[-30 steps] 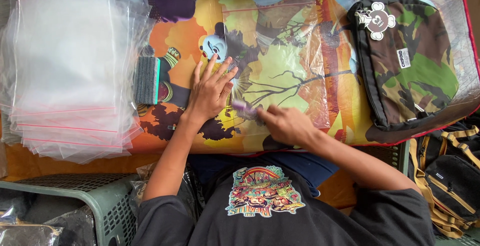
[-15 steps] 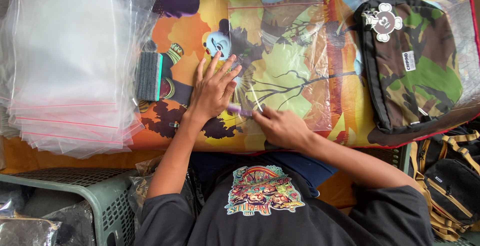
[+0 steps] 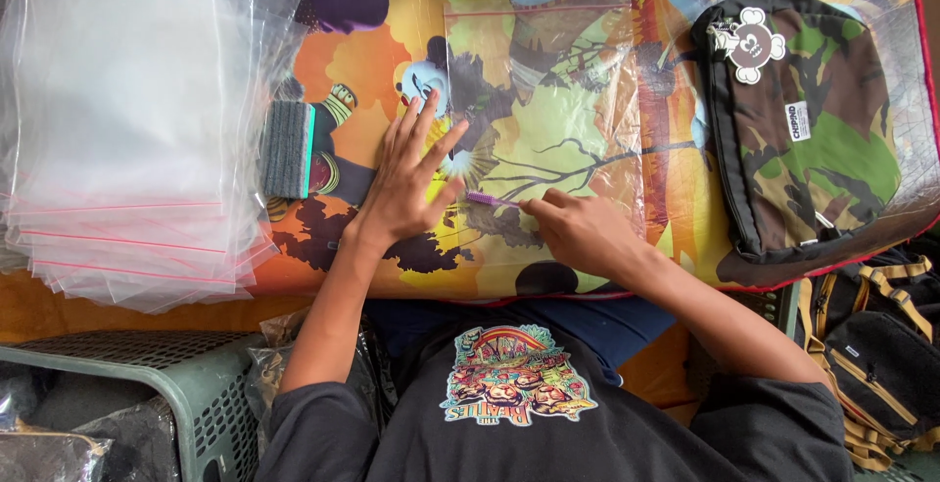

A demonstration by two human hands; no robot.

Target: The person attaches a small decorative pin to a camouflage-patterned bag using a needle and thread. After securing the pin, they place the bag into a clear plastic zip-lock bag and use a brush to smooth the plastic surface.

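Note:
A clear plastic bag (image 3: 548, 80) with a thin red strip lies flat on a colourful printed mat (image 3: 372, 61). My left hand (image 3: 406, 183) rests flat on the bag's left side, fingers spread. My right hand (image 3: 578, 232) pinches a small purple strip (image 3: 487, 199) near the bag's lower edge, just right of my left hand's fingertips.
A thick stack of clear bags (image 3: 127, 120) lies at the left. A grey felt block (image 3: 289, 149) sits beside it. A camouflage bag (image 3: 808, 120) in clear plastic lies at the right. A green plastic basket (image 3: 196, 394) stands lower left, a black and tan bag (image 3: 891, 355) lower right.
My right hand has shifted slightly right along the bag's lower part, and the purple strip now shows between my hands. My left hand stays flat on the bag.

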